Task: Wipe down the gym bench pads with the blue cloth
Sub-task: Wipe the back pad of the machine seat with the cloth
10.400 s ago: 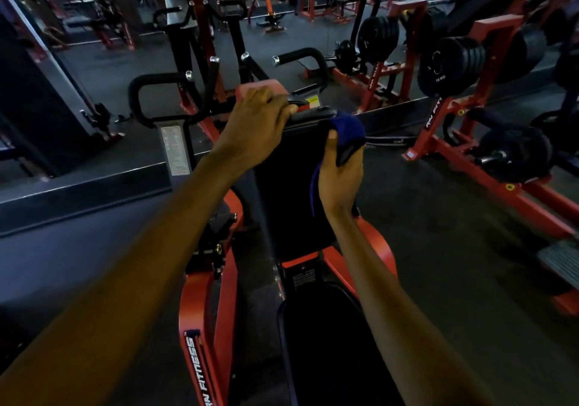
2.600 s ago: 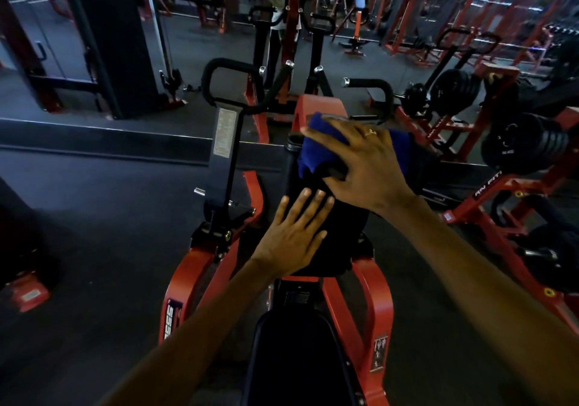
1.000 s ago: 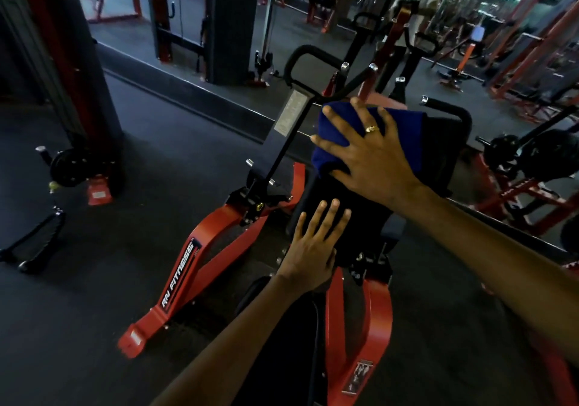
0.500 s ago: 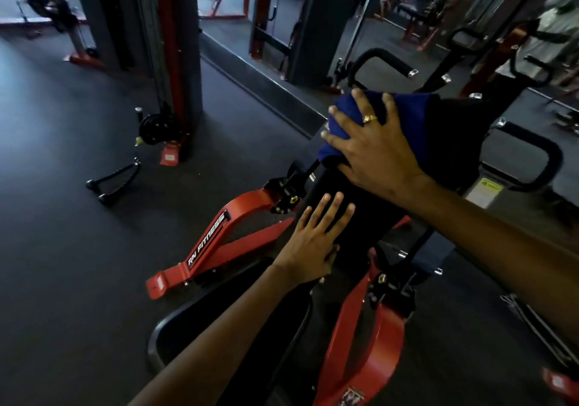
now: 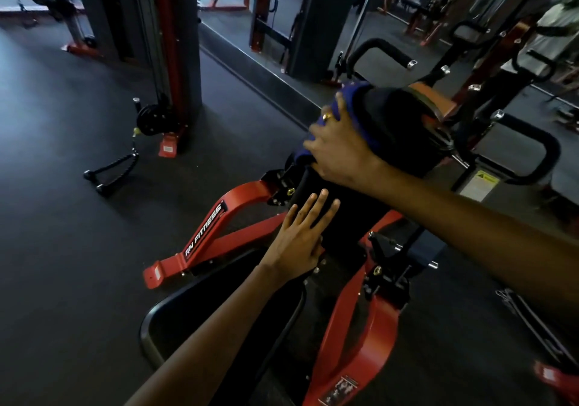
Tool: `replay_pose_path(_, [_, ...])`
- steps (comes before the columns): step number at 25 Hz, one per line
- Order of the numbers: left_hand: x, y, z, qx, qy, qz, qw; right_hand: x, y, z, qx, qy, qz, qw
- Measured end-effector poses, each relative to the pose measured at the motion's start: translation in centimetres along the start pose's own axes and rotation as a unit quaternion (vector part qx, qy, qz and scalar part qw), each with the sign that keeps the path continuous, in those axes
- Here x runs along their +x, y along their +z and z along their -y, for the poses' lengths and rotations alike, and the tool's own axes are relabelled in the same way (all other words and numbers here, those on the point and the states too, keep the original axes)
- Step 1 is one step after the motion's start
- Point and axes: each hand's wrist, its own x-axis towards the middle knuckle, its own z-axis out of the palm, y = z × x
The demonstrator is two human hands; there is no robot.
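Note:
The blue cloth point(image 5: 352, 90) lies over the upper left edge of the black upright pad point(image 5: 398, 123) of a red machine. My right hand point(image 5: 338, 151) lies on the cloth, its fingers bent over it around the pad's left edge; a ring shows on one finger. Lower down, my left hand point(image 5: 297, 239) rests flat with straight fingers on the bottom of the same pad. The black seat pad point(image 5: 194, 321) lies beneath my left forearm, partly hidden by it.
The machine's red frame leg point(image 5: 213, 227) reaches left across the dark rubber floor. A cable handle point(image 5: 112, 170) lies on the floor by a red and black column point(image 5: 175, 45). Black grip bars point(image 5: 539, 155) stick out right of the pad. A mirror wall stands behind.
My view has swung left around the machine. My right hand has slid the cloth from the pad's top face to its left edge and bent over it. The left hand has stayed on the lower pad.

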Motion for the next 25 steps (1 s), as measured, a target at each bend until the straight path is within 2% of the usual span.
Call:
replay_pose_path(2, [-0.1,0.4,0.4,-0.002,0.003,0.007,1.000,0.4,1.0,2.7,-0.017,-0.053,0.032,0.998])
replay_pose_path(6, [0.0,0.2,0.7,0.014,0.018,0.021,1.000,-0.1,1.4,2.2,0.045,-0.042,0.018,0.998])
replay_pose_path(9, [0.0,0.1,2.1,0.023,0.050,0.009,0.998,-1.5,1.0,-0.6,0.038,0.001,0.010,0.999])
replay_pose_path(12, [0.0,0.2,3.6,0.017,0.079,0.006,0.997,-3.0,0.3,-2.5,0.053,0.077,-0.037,0.995])
replay_pose_path(14, [0.2,0.9,4.0,0.006,0.090,0.005,0.996,-2.8,0.1,-2.2,0.054,0.110,-0.029,0.992])
replay_pose_path(18, [0.5,1.8,4.3,-0.029,0.106,0.003,0.994,-0.7,1.0,1.0,0.009,0.090,0.009,0.996])
replay_pose_path(20, [0.5,2.0,4.4,-0.042,0.112,0.009,0.993,-0.7,1.1,0.5,0.010,0.079,0.003,0.997])
replay_pose_path(23, [0.7,2.1,4.2,-0.046,0.117,0.014,0.992,-1.6,0.4,-1.9,0.058,0.138,-0.029,0.988])
replay_pose_path(25, [0.9,2.3,4.4,-0.046,0.120,0.012,0.992,-1.6,-0.2,-2.3,0.077,0.181,-0.023,0.980])
